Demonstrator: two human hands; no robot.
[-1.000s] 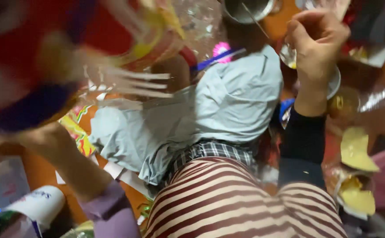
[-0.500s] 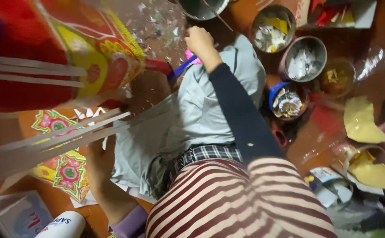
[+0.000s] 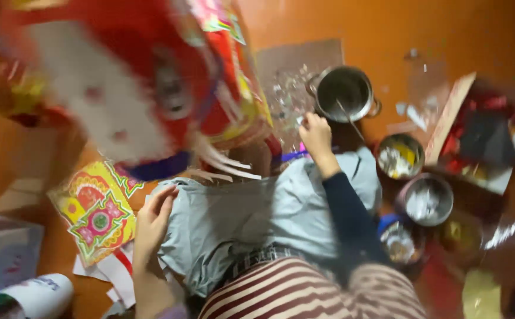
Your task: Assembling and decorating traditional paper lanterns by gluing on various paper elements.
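Right hand [image 3: 315, 131]: raised ahead of the knees, fingers curled shut around a small pale scrap that is too blurred to identify, the dark blue sleeve [image 3: 352, 221] running back to the body. It sits just beside a round steel pot with side handles [image 3: 345, 93], which holds a thin stick leaning over its rim. Left hand [image 3: 153, 220]: open, fingers spread flat, resting on the edge of a light grey-blue cloth [image 3: 257, 215] draped over the lap. Below the cloth, red-and-white striped fabric [image 3: 287, 295] covers the legs. Just left of that hand, on the orange floor [image 3: 434, 29], lies a flat paper sheet printed in yellow, red and green floral shapes [image 3: 95, 210]. A large red, white and yellow paper form [image 3: 133, 77], heavily blurred, fills the upper left, very near the camera. Right of the sleeve: two small round metal bowls with paper bits, one with yellow scraps [image 3: 400, 156], one with pale scraps [image 3: 427, 199]. Further right, an open cardboard box with red contents [image 3: 481, 133].
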